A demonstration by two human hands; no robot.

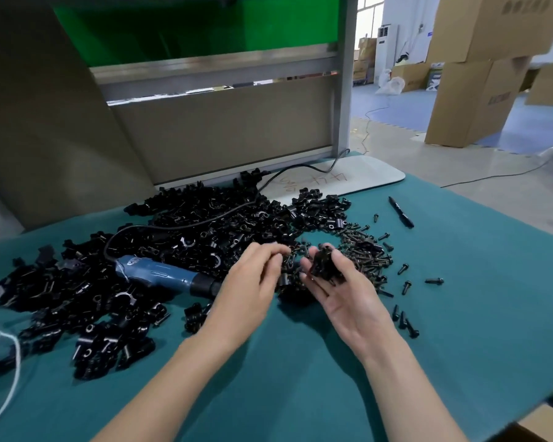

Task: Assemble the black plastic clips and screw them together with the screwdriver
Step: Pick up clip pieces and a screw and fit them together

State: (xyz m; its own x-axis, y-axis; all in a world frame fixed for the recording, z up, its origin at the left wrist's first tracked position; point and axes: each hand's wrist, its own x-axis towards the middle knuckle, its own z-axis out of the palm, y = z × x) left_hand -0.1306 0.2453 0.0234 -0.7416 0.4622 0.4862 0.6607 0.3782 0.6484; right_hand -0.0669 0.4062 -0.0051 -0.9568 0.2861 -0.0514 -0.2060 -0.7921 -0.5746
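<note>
Clips (325, 267) cupped in right hand (344, 295); left hand (253, 283) blurred (grip unclear); bare mat (300, 381) toward near edge.

Single head-worn wide-angle camera looking forward and down, sitting close above and behind fingers (266, 254) of left hand (253, 283) and right hand (351, 301); teal table (479, 291) spreading beyond and beside fingertips.
</note>
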